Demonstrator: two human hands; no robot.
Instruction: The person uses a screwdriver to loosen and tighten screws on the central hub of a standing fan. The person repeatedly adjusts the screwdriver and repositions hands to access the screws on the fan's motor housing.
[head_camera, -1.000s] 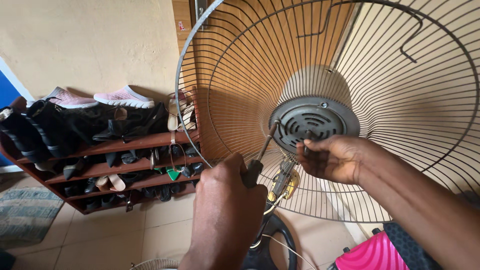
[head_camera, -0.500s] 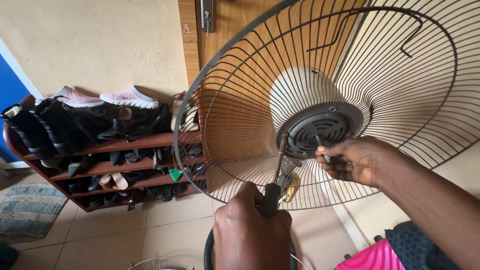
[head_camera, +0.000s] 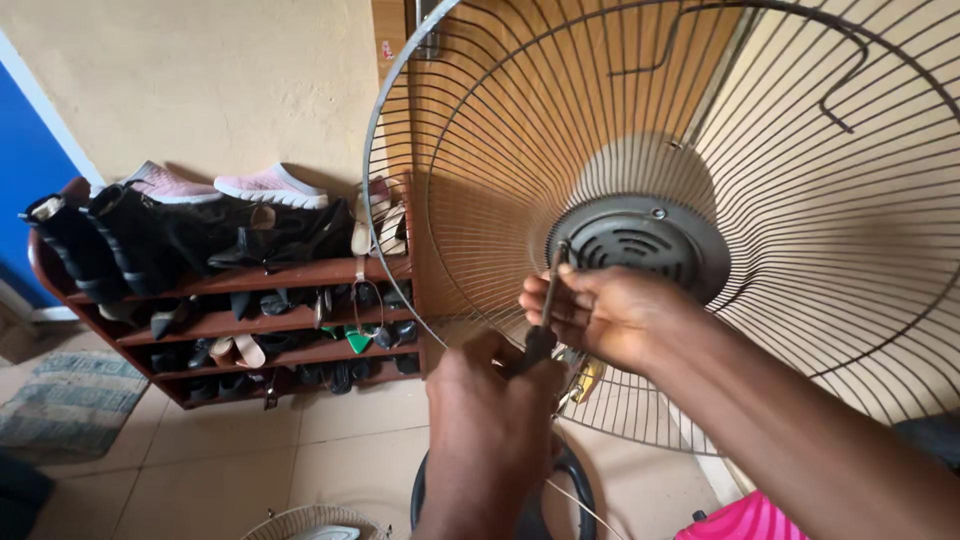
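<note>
A standing fan's wire rear guard (head_camera: 800, 170) fills the right half of the view, with the grey motor housing (head_camera: 640, 245) at its centre. My left hand (head_camera: 490, 410) grips the dark handle of a screwdriver (head_camera: 545, 310), whose shaft points up to the left edge of the housing. My right hand (head_camera: 605, 310) reaches in from the right and pinches the shaft just below its tip. The fan's round black base (head_camera: 570, 490) shows below my hands.
A wooden shoe rack (head_camera: 290, 275) full of shoes and boots stands against the yellow wall at left. A wooden door (head_camera: 470, 120) is behind the guard. A woven mat (head_camera: 60, 405) lies on the tiled floor; something pink (head_camera: 735, 520) sits at bottom right.
The view has shifted so the fan sits further right. My right hand has moved left from the housing onto the screwdriver shaft. My left hand still holds the handle.
</note>
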